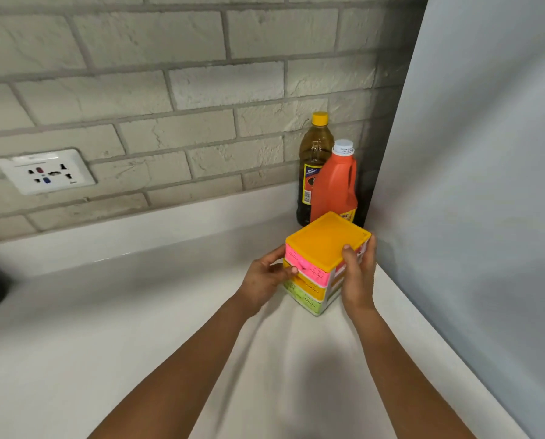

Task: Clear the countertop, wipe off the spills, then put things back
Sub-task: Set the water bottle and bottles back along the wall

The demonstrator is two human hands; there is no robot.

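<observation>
Both forearms reach toward 1 o'clock over the white countertop point(106, 343). The left hand point(264, 280) and right hand point(358, 274) clasp opposite sides of a small drawer organizer point(323, 248), its base on the counter near the corner. Behind it at 12 o'clock stand an orange jug point(336, 185) and oil bottle point(313, 160); a wall socket point(46, 171) sits at 10 o'clock.

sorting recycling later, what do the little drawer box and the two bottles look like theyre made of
Drawer box: opaque matte plastic, judging by its perforated moulded fronts. Dark bottle: clear glossy plastic, probably, liquid showing through. Orange jug: opaque, slightly shiny plastic with moulded handle.
</observation>
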